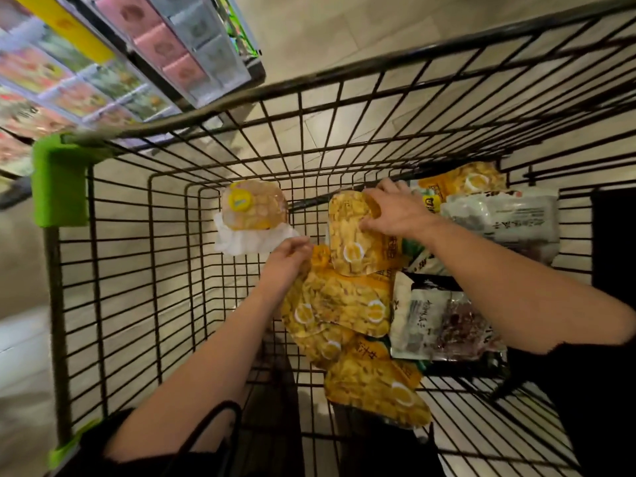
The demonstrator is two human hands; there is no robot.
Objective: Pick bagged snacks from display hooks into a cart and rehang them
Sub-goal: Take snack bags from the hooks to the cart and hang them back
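Nearest the camera: both bare forearms reach down into a black wire cart [144, 256], dark sleeves at the elbows. A green plastic corner guard [58, 180] sits on the cart's near-left rim.

Lowest in the pile, a yellow snack bag [375, 390] lies flat, long axis running from upper left to lower right. Above it a fanned bunch of yellow bags [337, 311] overlaps, each with round white-ringed yellow emblems; the orange label strips carry characters too blurred to read.

Left hand [285, 266]: fingers drawn together, pinching the orange top corner of the bunch.

Right of the bunch, a pale bag with dark reddish contents [444, 325] shows vertical script, not legible.

Right hand [395, 211]: clamped on the top edge of one yellow bag [358, 235], thumb below and fingers over the rim. This bag stands roughly upright, long axis pointing toward the cart's far wall, emblem at its near end.

Further in: a separate bag with a round yellow sticker [254, 208] on white wrapping, apart on the left; more pale and yellow bags [499, 215] stacked at right.

Beyond the cart: blurred display shelves [103, 63] upper left; print unreadable.
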